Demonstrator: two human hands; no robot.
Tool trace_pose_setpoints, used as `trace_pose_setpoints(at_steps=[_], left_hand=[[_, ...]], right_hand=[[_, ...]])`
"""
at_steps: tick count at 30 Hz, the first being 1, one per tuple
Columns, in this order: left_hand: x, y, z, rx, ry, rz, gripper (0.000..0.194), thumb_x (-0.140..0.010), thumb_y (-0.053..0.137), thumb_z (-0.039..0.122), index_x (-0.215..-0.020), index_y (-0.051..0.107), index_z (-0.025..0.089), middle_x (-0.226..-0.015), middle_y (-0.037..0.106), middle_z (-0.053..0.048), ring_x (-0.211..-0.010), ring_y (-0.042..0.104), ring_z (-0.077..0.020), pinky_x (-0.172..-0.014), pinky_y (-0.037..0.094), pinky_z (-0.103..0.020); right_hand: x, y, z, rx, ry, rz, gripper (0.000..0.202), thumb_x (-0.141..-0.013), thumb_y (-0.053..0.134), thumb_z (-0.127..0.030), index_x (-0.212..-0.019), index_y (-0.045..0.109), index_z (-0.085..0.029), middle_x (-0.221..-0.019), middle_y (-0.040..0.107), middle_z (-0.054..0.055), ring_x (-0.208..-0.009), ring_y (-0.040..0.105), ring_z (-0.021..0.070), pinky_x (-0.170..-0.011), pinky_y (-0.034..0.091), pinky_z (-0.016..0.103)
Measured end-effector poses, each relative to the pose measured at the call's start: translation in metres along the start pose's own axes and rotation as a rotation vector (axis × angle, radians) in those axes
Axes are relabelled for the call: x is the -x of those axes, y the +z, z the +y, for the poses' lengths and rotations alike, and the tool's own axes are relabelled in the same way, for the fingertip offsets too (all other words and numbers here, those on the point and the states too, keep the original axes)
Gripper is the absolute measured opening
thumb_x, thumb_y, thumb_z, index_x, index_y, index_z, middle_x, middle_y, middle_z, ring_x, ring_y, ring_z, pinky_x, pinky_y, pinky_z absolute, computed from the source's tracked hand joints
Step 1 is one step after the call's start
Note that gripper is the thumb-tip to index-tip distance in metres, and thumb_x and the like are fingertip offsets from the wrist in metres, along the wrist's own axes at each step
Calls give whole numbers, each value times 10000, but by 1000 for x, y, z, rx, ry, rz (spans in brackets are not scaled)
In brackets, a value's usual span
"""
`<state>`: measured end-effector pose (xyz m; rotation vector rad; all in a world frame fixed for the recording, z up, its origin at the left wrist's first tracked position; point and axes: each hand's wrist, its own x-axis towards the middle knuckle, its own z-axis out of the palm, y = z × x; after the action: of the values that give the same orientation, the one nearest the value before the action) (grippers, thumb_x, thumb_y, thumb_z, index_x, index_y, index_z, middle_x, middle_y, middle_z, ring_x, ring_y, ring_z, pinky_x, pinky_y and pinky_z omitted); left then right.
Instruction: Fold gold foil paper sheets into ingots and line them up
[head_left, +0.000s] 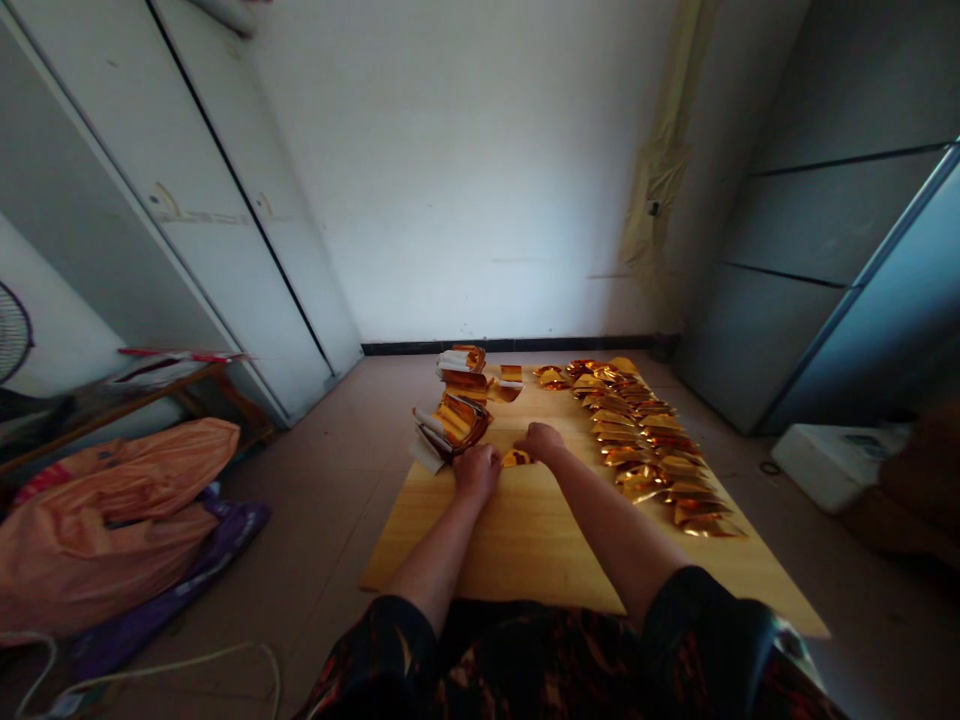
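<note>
Between my two hands a small piece of gold foil paper (517, 458) lies low over the wooden board (525, 540). My left hand (477, 472) is closed at its left end, beside a stack of gold and white paper sheets (454, 420). At its right end is my right hand (541, 442), with fingers curled; its fingertips are hard to make out. Rows of folded gold foil pieces (645, 435) cover the right side of the board. Another folded piece (551, 377) and a loose sheet (508, 383) lie near the far edge.
Pale cabinets (225, 180) stand at the left, above an orange cloth bundle (127, 510) and a purple bag (180, 580). A grey refrigerator (832, 220) and a white box (832, 465) are at the right. A cable (187, 660) lies at the lower left.
</note>
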<state>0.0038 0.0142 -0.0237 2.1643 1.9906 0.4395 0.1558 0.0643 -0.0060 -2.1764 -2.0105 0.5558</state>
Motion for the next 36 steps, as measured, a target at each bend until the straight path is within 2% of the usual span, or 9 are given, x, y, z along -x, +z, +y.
trace_pose_setpoints(at_steps=[3,5,8,16,20,22,25,31,36], left_hand=[[-1,1,-1,7,-26,-5,114,-820,533,261,-867,635,242,-994,691,3,-980,591,-159,-790,382,-274],[-2,2,-1,27,-33,-8,94,-804,544,249,-854,623,243,-986,689,12,-971,594,-158,-787,383,-276],[-4,4,-3,46,-30,-11,83,-796,542,235,-837,612,243,-971,688,15,-949,598,-158,-781,382,-281],[-3,1,1,31,-45,-28,159,-832,486,219,-879,634,255,-981,683,2,-963,588,-162,-798,383,-285],[1,-2,2,30,-2,-49,280,-826,476,165,-965,669,312,-1006,677,15,-990,570,-153,-816,378,-275],[4,-1,1,15,45,-39,336,-832,460,157,-1004,679,346,-1009,670,7,-1007,557,-160,-830,372,-281],[6,1,1,-15,80,-8,315,-841,464,214,-1015,687,352,-970,657,-21,-993,550,-183,-831,368,-303],[11,-1,5,-53,100,-35,319,-788,553,405,-1084,657,343,-982,623,-44,-1017,516,-215,-838,354,-315],[14,-1,6,-92,134,-4,320,-822,510,430,-1090,650,326,-994,603,-56,-1027,497,-223,-841,339,-319]], right_hand=[[5,-3,-10,29,-43,-36,622,-574,702,-565,-1025,655,-140,-994,688,137,-944,638,244,-723,483,262],[8,-4,-17,66,-53,-30,735,-506,743,-573,-1078,630,-126,-1067,661,168,-989,621,269,-756,484,288],[10,-5,-22,115,-58,-32,803,-493,759,-568,-1135,598,-114,-1125,630,192,-1031,602,288,-792,483,321],[7,-9,-18,83,-8,-59,594,-568,745,-468,-1055,650,-141,-1078,662,154,-990,626,253,-738,491,272],[2,-7,-11,21,-1,-70,348,-604,712,-290,-922,695,-150,-882,707,106,-830,659,200,-653,472,218],[1,-5,-5,-4,-51,-63,256,-612,682,-210,-860,704,-152,-787,708,79,-757,654,172,-621,451,197],[5,-3,7,-27,-143,-26,190,-675,617,-180,-844,704,-182,-782,707,33,-733,635,133,-602,420,171],[19,1,26,-47,-378,10,225,-721,579,-135,-885,716,-204,-925,687,14,-820,607,116,-678,407,160],[17,5,32,-33,-447,-16,254,-734,564,-112,-916,720,-196,-931,673,24,-849,597,124,-734,408,167]])
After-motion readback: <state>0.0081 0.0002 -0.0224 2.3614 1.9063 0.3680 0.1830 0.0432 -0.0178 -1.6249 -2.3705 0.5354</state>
